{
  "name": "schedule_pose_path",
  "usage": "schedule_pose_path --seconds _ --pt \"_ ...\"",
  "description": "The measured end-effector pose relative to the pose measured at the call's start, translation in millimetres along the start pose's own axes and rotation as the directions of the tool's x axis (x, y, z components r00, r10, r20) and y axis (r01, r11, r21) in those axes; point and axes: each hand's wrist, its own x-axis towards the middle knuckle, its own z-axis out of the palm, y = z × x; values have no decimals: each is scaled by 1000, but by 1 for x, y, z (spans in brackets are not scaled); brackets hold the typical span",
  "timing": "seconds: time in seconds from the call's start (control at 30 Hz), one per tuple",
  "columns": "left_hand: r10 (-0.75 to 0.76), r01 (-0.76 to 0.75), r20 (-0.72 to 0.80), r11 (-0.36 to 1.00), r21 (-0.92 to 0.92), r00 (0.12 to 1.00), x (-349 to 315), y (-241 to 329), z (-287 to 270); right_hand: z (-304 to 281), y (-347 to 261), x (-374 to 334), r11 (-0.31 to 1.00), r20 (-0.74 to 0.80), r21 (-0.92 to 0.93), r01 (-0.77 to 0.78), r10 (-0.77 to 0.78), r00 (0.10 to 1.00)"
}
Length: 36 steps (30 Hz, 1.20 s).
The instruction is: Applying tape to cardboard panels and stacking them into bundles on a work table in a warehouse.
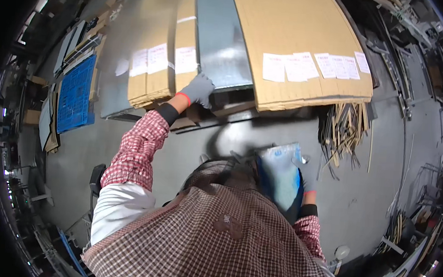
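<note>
Your left hand (199, 90), gloved in grey, lies spread with fingers closed over the near end of the grey metal sheet (220, 37), which runs away from you between two stacks of flat cardboard (159, 40) on the grey floor (373, 197). Your right hand (307, 180) is wrapped around a blue-and-white bag (280, 174) held low by your hip, blurred so its contents are unreadable. Open floor lies before you and rightward, edged by a bundle of thin strips (342, 132); your torso hides what lies below.
</note>
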Motion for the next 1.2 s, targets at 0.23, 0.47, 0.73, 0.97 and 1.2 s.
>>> schedule_pose_path --seconds 0.23,0.47,0.73,0.97,1.2 --pt "-105 129 170 -314 -941 980 84 95 20 -22 -62 54 589 190 -743 318 -270 944" --pt "-14 -28 -39 -919 -393 999 127 128 34 58 -222 113 217 120 -633 743 -921 372" --pt "-151 -137 -10 -862 -488 988 107 132 29 89 -236 165 132 312 -692 710 -833 458" --pt "-239 -167 3 -685 -709 971 39 217 54 70 -218 108 416 40 -503 758 -865 501" --pt "151 227 197 -219 -949 969 18 260 89 37 -144 30 436 277 -778 452 -408 870"
